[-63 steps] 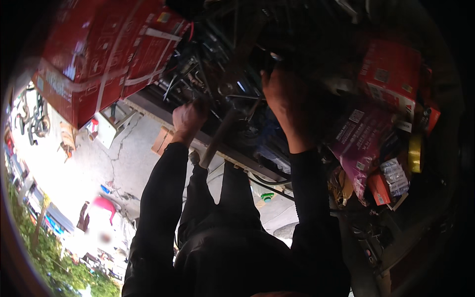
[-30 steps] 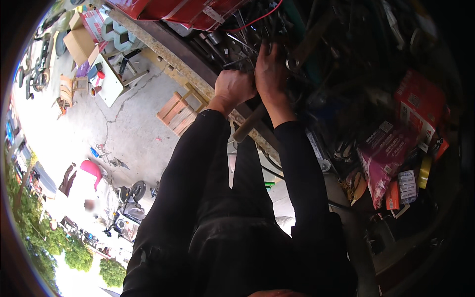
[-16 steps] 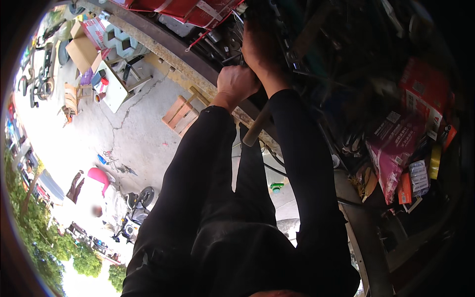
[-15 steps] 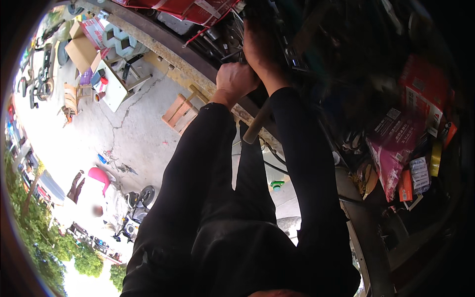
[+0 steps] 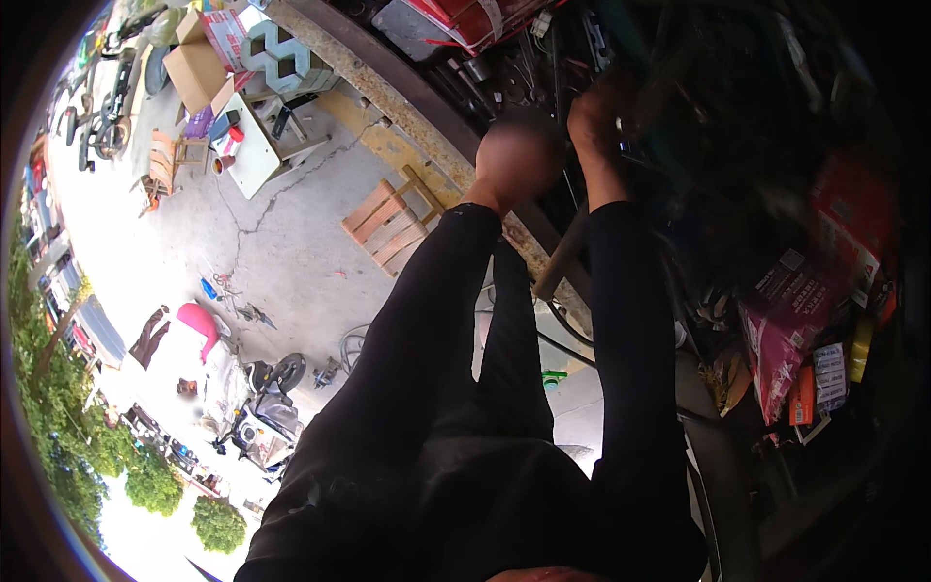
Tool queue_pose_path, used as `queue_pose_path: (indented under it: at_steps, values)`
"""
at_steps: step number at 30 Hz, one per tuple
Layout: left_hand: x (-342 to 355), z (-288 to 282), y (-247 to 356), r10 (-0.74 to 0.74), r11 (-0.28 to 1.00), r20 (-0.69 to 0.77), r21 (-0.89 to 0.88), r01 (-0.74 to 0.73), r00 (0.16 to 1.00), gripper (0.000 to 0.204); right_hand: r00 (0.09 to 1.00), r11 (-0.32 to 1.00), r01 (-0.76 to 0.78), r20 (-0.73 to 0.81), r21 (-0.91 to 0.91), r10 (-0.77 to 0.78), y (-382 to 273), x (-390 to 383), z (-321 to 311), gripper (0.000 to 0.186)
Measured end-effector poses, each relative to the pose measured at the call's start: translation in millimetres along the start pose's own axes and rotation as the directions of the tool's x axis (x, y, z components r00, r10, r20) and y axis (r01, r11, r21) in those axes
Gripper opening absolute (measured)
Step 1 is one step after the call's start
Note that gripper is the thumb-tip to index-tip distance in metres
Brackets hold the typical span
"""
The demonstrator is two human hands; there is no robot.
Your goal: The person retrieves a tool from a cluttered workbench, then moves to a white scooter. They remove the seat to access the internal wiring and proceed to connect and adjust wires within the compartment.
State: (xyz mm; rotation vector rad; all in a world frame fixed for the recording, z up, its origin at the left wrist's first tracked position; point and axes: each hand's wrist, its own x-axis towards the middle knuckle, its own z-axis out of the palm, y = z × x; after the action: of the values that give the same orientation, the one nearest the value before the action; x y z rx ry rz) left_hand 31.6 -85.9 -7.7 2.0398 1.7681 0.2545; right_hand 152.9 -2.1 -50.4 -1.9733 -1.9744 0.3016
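Observation:
My left hand (image 5: 516, 160) is over the front edge of a dark, cluttered workbench. It is smeared, so its fingers and anything in them cannot be made out. Just to its right, my right hand (image 5: 595, 118) reaches further in over the bench, and its fingers fade into shadow. Beyond the left hand lie loose metal tools (image 5: 475, 89), wrench-like and socket-like pieces among them. A thick rod or handle (image 5: 564, 260) juts over the bench edge between my forearms.
A red package (image 5: 473, 21) lies at the bench's far end. On the right are a purple-pink bag (image 5: 787, 310), a red box (image 5: 853, 218) and small boxes. Left of the bench, a wooden stool (image 5: 385, 225), a white table (image 5: 254, 145) and a motorcycle (image 5: 274, 412) stand on the floor.
The whole view has shifted, with the bench appearing further right and lower. My hands, close together before, are now further apart, the right one further right over the bench.

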Motion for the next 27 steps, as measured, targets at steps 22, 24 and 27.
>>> queue_pose_path:
  at_steps: [22, 24, 27]
  values:
    - [2.4, 5.9, -3.0, -0.037, 0.997, 0.108, 0.068, 0.03, 0.993, 0.032, 0.923, 0.936, 0.345, 0.205, -0.065, -0.326, -52.2, 45.7, -6.1, 0.021]
    - [8.7, 1.6, -2.1, -0.077, 0.994, 0.351, 0.099, 0.045, 0.933, 0.027, 0.961, 0.952, 0.198, 0.146, 0.232, -0.235, -61.5, 25.3, -1.1, 0.02]
    - [-2.0, 39.5, -35.1, -0.062, 0.998, 0.066, 0.02, 0.061, 0.996, 0.024, 0.977, 0.827, 0.073, 0.128, 0.557, -0.173, -95.0, -35.1, -84.0, 0.032]
